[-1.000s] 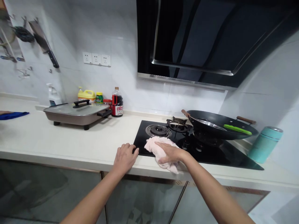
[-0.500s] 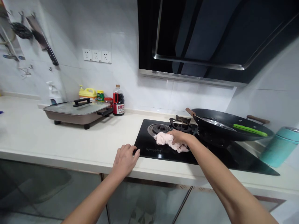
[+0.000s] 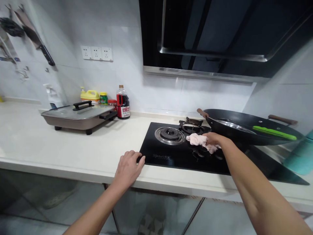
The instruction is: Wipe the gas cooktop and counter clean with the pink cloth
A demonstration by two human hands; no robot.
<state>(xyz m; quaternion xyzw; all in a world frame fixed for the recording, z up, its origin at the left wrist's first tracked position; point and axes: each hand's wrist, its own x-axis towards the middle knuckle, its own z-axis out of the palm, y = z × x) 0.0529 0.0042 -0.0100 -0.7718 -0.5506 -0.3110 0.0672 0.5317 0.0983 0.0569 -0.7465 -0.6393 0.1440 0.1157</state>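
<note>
My right hand (image 3: 213, 139) is closed on a pale pink cloth (image 3: 197, 139), which lies crumpled against the black glass gas stove (image 3: 156, 150), right of the left burner (image 3: 170, 133). Part of the cloth is hidden under the fingers. My left hand (image 3: 129, 165) rests on the counter (image 3: 93, 153) at the stove's front left corner, fingers laid out with nothing in them. Behind the cloth sits a pan support (image 3: 192, 124). A large black wok (image 3: 230, 114) with a green-handled utensil (image 3: 274, 133) stands to the right of my right hand.
An electric pan with a glass lid (image 3: 70, 120) stands on the left counter. Behind it are a spray bottle (image 3: 53, 96), a yellow jug (image 3: 90, 95) and a dark sauce bottle (image 3: 123, 104). A range hood (image 3: 200, 32) hangs above; a turquoise container (image 3: 299, 156) is at right.
My right hand has slid the cloth to the right across the stove, away from the left burner, which now shows fully. My left hand stays in place. The view has shifted slightly.
</note>
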